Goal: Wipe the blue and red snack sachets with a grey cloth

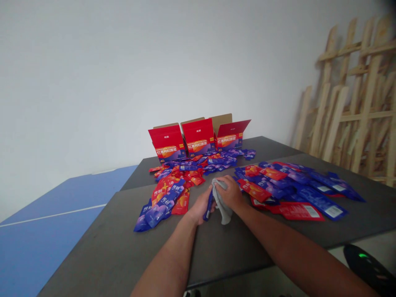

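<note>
Near the middle of the dark table, my left hand (200, 206) is closed around a blue sachet (209, 205), seen nearly edge-on. Beside it, my right hand (231, 193) grips a grey cloth (223, 209), which hangs down between the two hands and lies against the sachet. To the left of my hands is a small pile of red and blue sachets (165, 204). A larger, loose heap of blue and red sachets (284, 183) spreads out to the right, close to my right forearm.
Three open red cartons (199, 138) stand in a row at the back, with many sachets (213, 161) scattered before them. A blue table with a white line (74, 206) adjoins on the left. Wooden frames (359, 99) lean on the wall at right. A black object with a green light (365, 264) is lower right.
</note>
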`<action>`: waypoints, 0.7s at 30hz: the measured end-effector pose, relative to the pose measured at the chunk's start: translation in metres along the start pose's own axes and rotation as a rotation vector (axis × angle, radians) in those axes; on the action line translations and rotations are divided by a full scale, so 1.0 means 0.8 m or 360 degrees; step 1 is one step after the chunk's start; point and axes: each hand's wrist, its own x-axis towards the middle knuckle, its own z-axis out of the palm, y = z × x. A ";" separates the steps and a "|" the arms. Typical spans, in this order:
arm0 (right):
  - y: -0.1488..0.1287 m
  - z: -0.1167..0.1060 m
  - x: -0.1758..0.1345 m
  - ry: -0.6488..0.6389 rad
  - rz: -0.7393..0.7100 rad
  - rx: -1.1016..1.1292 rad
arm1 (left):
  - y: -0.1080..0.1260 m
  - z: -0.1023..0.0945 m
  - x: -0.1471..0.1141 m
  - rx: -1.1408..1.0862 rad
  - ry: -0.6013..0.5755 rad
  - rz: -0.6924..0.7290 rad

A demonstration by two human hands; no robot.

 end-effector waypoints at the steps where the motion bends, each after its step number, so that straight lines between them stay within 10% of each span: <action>1: 0.003 0.000 0.001 0.0024 0.0041 -0.0001 | 0.001 0.000 -0.001 0.0010 -0.0014 -0.0014; 10: 0.029 0.001 0.006 0.0057 0.0287 -0.0138 | 0.005 -0.002 0.001 -0.0213 -0.0051 -0.0172; 21: 0.007 0.010 -0.015 -0.0286 -0.0213 -0.0260 | 0.015 -0.018 0.016 -0.1225 -0.0028 0.0079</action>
